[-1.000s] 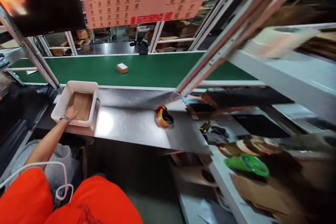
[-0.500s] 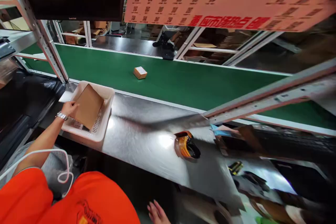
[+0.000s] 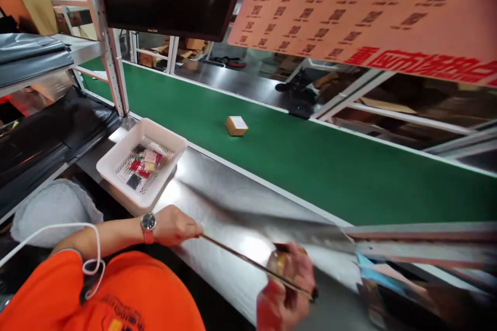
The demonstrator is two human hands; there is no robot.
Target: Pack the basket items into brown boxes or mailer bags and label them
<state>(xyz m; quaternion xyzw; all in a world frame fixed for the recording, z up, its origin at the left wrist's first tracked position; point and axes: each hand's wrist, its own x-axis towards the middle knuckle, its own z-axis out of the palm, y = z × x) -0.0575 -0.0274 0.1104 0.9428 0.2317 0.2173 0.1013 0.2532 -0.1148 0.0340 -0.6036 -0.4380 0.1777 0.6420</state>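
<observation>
Here your left hand [image 3: 174, 226] and right hand [image 3: 289, 289] each pinch 1 end of the flat brown cardboard sheet [image 3: 252, 264], edge-on above the steel bench [image 3: 217, 201], keeping it level, near the white plastic basket [image 3: 116, 158].

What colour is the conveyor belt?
Green, seen in the head view: the conveyor belt.

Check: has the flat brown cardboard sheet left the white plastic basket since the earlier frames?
Yes. It lay in the white plastic basket by the green conveyor belt; now the flat brown cardboard sheet is edge-on between left hand and right hand.
</observation>
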